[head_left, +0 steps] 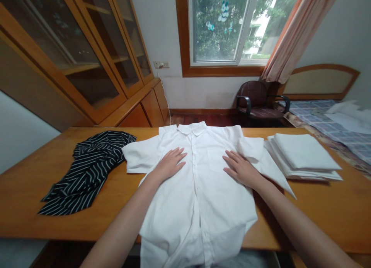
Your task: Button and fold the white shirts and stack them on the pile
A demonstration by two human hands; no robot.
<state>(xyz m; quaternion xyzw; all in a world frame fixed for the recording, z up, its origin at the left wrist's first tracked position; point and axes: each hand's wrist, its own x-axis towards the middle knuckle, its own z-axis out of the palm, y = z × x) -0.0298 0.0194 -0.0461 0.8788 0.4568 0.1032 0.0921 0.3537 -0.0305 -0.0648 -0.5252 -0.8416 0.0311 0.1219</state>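
A white short-sleeved shirt (207, 175) lies spread front side up, its collar at the far table edge and its hem hanging over the near edge. My left hand (171, 163) rests flat on the left chest, fingers spread. On the other side of the button line, my right hand (239, 167) lies open on the cloth near the armpit. Neither hand grips anything. The sleeve on the right is partly folded over itself, and white cloth beneath it reaches out to a point on the table.
On the wooden table (116, 206), a crumpled black-and-white striped garment (92, 165) lies left of the shirt. A stack of folded white cloth (304, 154) sits at the right. Beyond are a glass-door cabinet (95, 51), a brown armchair (257, 99) and a bed (333, 113).
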